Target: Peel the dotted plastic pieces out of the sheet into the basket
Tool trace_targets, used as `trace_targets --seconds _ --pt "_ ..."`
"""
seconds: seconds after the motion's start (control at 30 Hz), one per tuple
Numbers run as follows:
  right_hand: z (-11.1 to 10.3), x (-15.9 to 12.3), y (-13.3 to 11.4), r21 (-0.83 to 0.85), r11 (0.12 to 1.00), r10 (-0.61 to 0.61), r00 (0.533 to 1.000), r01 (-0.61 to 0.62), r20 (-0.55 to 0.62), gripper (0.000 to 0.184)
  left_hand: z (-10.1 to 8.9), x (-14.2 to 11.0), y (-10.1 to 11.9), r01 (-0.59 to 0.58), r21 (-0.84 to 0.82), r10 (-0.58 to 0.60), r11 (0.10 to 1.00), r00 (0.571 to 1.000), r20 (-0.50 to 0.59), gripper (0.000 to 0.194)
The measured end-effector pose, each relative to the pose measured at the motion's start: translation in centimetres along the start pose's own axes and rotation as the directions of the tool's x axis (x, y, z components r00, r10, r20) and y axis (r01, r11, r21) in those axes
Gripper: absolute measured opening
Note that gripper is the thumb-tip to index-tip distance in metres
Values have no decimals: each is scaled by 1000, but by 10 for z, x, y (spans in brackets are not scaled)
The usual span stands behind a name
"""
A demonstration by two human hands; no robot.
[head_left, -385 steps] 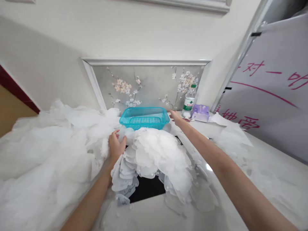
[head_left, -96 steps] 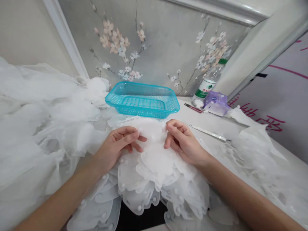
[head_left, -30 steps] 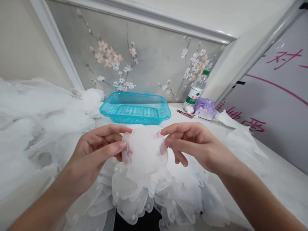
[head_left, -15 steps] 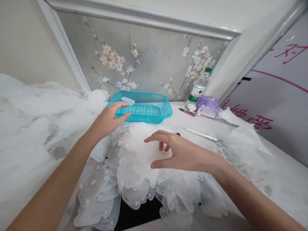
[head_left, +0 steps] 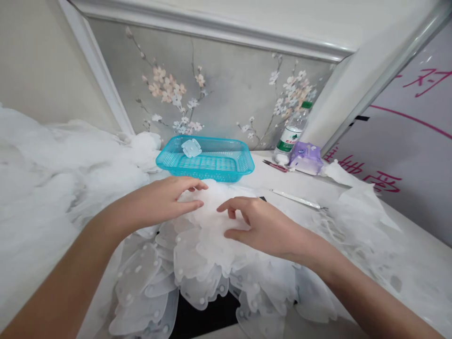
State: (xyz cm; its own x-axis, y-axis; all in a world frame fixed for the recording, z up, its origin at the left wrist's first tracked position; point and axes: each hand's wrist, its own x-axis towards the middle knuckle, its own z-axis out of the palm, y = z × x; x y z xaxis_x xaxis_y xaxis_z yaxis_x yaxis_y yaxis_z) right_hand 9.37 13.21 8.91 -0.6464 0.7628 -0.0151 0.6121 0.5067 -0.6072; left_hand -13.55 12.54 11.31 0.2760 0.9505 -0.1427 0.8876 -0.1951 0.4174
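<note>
My left hand (head_left: 173,202) is over the near side of a loose heap of thin, translucent white pieces with small round studs (head_left: 194,249), thumb and fingers apart with nothing between them. Facing it from the right, my right hand (head_left: 257,223) hovers at the same heap, its fingers curved and apart, also without anything in it. Whether the fingertips touch the pieces I cannot tell. Behind my hands is a blue plastic basket (head_left: 247,165). One white studded piece (head_left: 191,148) rests in it, against the back left.
A large white pile (head_left: 45,179) fills the left. At the back right are a water bottle (head_left: 291,134), a purple wipes pack (head_left: 306,157) and small red-handled snips (head_left: 275,165). A slim white tool (head_left: 296,199) lies nearer. Stringy white scraps (head_left: 353,226) cover the right.
My left hand has drawn back from the basket towards the heap. The white piece that was tilted above the basket by that hand now lies inside it. My right hand has barely moved.
</note>
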Motion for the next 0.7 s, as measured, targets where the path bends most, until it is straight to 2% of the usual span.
trace_targets --seconds 0.07,0.17,0.27,0.33,0.43,0.53,0.7 --pt "-4 0 -2 110 992 55 998 -54 -1 22 -2 -3 5 -6 -26 5 1000 999 -41 46" --pt "-11 -2 -6 382 914 137 990 -137 27 30 -6 -6 19 -37 -181 27 983 998 -57 37" --pt "-17 -3 -8 587 798 130 990 -140 59 30 -10 -8 33 -64 -417 90 906 995 42 29" --pt "-20 -3 -8 628 765 123 990 -141 72 26 -13 -10 37 -27 -509 119 860 982 149 21" --pt "-23 -4 -8 631 755 98 982 -180 162 25 -18 -12 35 52 -550 117 834 956 269 13" --pt "-27 -5 -8 646 736 59 970 -200 234 28 -23 -14 28 77 -552 98 830 955 280 14" --pt "-32 -8 -9 708 675 38 969 -206 245 25 -27 -16 20 91 -477 33 874 969 245 19"
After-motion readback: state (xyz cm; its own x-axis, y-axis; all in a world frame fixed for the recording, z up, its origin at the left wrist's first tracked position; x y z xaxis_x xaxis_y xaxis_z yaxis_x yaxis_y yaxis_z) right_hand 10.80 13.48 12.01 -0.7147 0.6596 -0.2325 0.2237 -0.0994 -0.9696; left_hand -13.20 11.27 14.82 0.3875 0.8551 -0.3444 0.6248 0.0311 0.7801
